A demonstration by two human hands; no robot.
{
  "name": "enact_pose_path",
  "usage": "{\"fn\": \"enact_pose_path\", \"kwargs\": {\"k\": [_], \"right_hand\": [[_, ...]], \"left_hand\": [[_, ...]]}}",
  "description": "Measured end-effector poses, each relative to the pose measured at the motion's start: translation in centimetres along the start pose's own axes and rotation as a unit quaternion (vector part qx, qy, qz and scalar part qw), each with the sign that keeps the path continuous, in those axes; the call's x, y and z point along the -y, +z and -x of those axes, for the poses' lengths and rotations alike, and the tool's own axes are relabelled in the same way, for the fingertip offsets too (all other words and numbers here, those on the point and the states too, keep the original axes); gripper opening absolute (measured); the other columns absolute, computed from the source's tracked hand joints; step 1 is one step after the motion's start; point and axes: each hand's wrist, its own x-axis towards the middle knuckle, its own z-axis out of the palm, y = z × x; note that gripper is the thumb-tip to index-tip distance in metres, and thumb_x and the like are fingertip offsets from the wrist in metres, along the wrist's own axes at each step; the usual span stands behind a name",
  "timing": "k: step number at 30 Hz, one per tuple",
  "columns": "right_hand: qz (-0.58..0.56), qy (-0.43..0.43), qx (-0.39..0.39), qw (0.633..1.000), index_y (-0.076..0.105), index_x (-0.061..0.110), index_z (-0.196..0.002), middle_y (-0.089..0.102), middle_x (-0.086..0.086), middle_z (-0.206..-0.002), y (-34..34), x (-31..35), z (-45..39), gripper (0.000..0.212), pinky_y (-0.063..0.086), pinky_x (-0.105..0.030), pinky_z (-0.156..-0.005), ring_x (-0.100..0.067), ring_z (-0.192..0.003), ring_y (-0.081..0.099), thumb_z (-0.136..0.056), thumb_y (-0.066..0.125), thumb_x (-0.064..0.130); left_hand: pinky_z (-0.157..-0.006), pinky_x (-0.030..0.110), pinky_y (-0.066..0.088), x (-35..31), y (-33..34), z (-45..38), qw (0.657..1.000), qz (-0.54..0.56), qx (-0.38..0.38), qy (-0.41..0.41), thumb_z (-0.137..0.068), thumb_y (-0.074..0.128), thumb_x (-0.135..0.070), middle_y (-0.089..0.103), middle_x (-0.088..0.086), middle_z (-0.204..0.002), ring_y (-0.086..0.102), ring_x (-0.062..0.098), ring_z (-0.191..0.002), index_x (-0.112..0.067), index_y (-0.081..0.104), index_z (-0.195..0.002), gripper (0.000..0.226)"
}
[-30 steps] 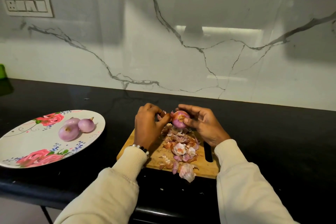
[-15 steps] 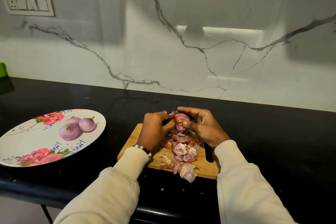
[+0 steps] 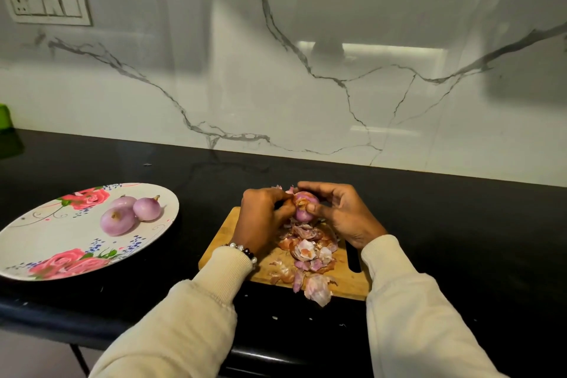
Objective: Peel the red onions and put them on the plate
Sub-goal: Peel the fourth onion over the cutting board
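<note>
Black counter (image 3: 460,224), veined marble wall (image 3: 306,101), wooden board (image 3: 346,282) underhand

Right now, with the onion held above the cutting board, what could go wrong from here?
1. The onion is held above the cutting board in the grip of both the left hand and the right hand; a slip could drop it among the loose peels.
2. One peel hangs over the board's near edge, and more bits may scatter on the black counter.
3. The plate with three peeled onions sits near the counter's front edge; a sleeve could knock it.
</note>
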Motion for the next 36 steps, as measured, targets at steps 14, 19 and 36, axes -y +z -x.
{"fn": "enact_pose_path", "kwargs": {"k": [14,19,36], "right_hand": [[-0.023,-0.008,-0.010,1.000,0.063,0.007,-0.127,0.070,-0.004,-0.122,-0.1,-0.3,-0.3,0.043,0.053,-0.034,-0.099,-0.017,-0.117,0.065,-0.086,0.066,-0.008],[-0.026,-0.013,-0.015,0.999,0.061,0.002,-0.130,0.070,-0.008,-0.122,-0.4,-0.4,-0.3,0.045,0.054,-0.029,-0.096,-0.016,-0.116,0.065,-0.087,0.064,-0.010],[-0.044,-0.011,-0.016,0.999,0.063,0.008,-0.129,0.070,-0.006,-0.123,-0.5,-0.4,-0.4,0.044,0.053,-0.035,-0.099,-0.017,-0.119,0.064,-0.088,0.065,-0.008]], "left_hand": [[-0.071,0.035,0.059,0.4,-0.1,-0.6,0.994,0.058,-0.063,-0.072,-0.092,0.064,-0.015,0.073,-0.005,-0.077,0.069,0.008,-0.072,-0.012,0.077,-0.087,0.014],[-0.073,0.015,0.054,-0.3,-0.3,-0.2,0.997,0.061,-0.031,-0.027,-0.087,0.071,-0.025,0.072,-0.014,-0.082,0.067,-0.003,-0.078,-0.015,0.077,-0.097,0.015],[-0.060,0.011,0.048,0.9,0.2,-1.0,0.998,-0.023,-0.024,-0.047,-0.098,0.055,-0.014,0.063,-0.007,-0.077,0.062,0.004,-0.063,-0.015,0.065,-0.090,0.013]]}}
